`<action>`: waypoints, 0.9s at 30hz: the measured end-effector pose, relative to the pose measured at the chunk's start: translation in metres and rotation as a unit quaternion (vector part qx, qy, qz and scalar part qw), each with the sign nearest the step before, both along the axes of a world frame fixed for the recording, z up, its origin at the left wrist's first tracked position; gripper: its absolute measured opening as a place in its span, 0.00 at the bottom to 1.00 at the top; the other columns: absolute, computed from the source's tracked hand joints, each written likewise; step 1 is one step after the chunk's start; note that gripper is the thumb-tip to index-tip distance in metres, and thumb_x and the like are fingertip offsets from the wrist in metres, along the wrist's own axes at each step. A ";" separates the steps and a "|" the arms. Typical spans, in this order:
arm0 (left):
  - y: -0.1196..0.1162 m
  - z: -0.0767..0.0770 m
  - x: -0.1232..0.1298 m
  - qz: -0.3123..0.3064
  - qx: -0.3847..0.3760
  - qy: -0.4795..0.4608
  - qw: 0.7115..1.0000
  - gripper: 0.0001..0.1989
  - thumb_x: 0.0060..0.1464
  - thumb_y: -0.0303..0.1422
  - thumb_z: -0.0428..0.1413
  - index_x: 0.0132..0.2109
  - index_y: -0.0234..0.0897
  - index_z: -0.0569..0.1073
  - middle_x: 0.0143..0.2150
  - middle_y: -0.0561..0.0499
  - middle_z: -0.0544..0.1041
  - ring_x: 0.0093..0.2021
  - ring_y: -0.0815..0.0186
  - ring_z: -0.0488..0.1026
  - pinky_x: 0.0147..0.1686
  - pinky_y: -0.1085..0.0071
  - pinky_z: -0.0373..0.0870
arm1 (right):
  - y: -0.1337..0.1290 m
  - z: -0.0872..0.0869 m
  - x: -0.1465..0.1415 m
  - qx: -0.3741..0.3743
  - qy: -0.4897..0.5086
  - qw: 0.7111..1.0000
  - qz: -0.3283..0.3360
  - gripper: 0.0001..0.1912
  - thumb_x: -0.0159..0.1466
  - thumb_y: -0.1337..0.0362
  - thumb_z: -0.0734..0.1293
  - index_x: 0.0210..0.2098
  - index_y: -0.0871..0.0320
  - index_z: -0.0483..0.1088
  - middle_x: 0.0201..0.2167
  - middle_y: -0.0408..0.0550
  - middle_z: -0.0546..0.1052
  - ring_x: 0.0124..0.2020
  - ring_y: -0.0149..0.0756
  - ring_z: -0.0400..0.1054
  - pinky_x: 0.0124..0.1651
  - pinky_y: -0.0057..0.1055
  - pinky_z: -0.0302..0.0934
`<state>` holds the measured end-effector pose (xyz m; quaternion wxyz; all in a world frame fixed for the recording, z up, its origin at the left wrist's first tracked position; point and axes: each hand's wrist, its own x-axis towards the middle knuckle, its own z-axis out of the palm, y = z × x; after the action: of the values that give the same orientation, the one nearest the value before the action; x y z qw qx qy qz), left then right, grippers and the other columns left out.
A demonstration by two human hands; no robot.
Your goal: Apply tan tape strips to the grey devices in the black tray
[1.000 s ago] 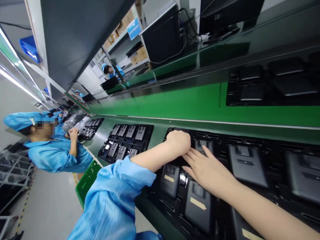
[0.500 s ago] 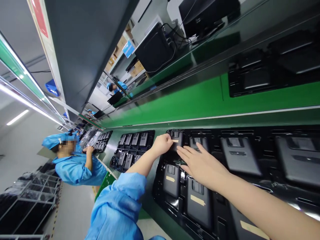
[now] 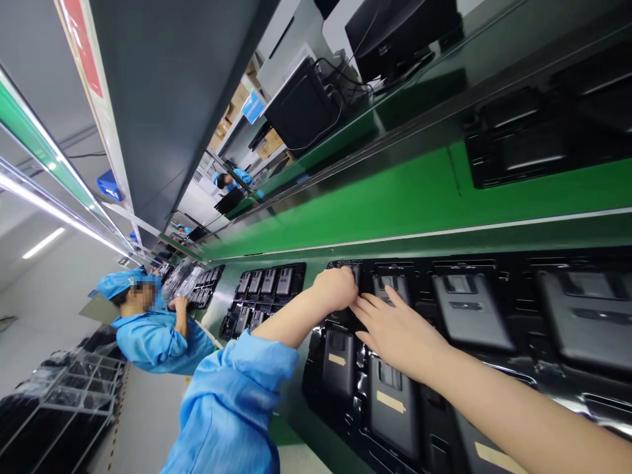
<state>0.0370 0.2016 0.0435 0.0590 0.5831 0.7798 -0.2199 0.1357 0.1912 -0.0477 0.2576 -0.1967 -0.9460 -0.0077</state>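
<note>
My left hand [image 3: 336,289] is curled over the top of a black device [image 3: 356,276] in a black moulded tray [image 3: 474,261], hiding most of that device. My right hand [image 3: 395,332] lies just beside it with the fingers spread, fingertips reaching the same spot. Next to them sit another black device [image 3: 390,289] and a black device with a tan tape strip [image 3: 340,359]. Below these, a further device carries a tan tape strip [image 3: 390,402]. What my left fingers touch is hidden.
The tray rests on a green conveyor belt [image 3: 375,227]. A further black tray of devices [image 3: 266,293] lies along it. A co-worker in a blue smock [image 3: 153,342] works beyond, beside a wire rack [image 3: 69,401]. Monitors stand across the belt.
My left hand has moved over the top of the device and now covers the tape strip seen there earlier. My right hand has hardly moved, and the view has turned slightly.
</note>
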 end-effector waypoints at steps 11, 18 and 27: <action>-0.002 -0.010 -0.004 0.024 0.070 -0.025 0.997 0.13 0.51 0.26 0.45 0.41 0.28 0.70 0.40 0.37 0.74 0.41 0.56 0.72 0.42 0.63 0.66 | -0.001 0.005 0.001 -0.005 0.006 1.000 -0.002 0.19 0.58 0.65 0.55 0.46 0.59 0.68 0.43 0.51 0.71 0.44 0.42 0.63 0.51 0.47 0.54; -0.012 -0.019 -0.025 0.071 0.155 -0.140 0.975 0.06 0.50 0.26 0.47 0.31 0.34 0.68 0.27 0.50 0.72 0.30 0.67 0.68 0.35 0.72 0.64 | -0.001 0.001 0.000 -0.005 0.010 1.000 -0.003 0.20 0.58 0.65 0.54 0.46 0.61 0.68 0.48 0.52 0.69 0.45 0.42 0.62 0.51 0.47 0.54; -0.024 -0.027 -0.053 0.176 0.269 -0.338 0.885 0.09 0.47 0.23 0.46 0.22 0.35 0.58 0.16 0.61 0.56 0.20 0.76 0.52 0.23 0.78 0.50 | 0.000 -0.001 0.000 -0.033 0.028 0.999 0.017 0.21 0.57 0.66 0.53 0.45 0.63 0.68 0.48 0.55 0.69 0.45 0.45 0.63 0.51 0.50 0.53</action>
<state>-0.0156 0.1776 0.0166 0.1973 0.4689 0.8317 0.2224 0.1360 0.1915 -0.0484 0.2772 -0.1888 -0.9415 0.0339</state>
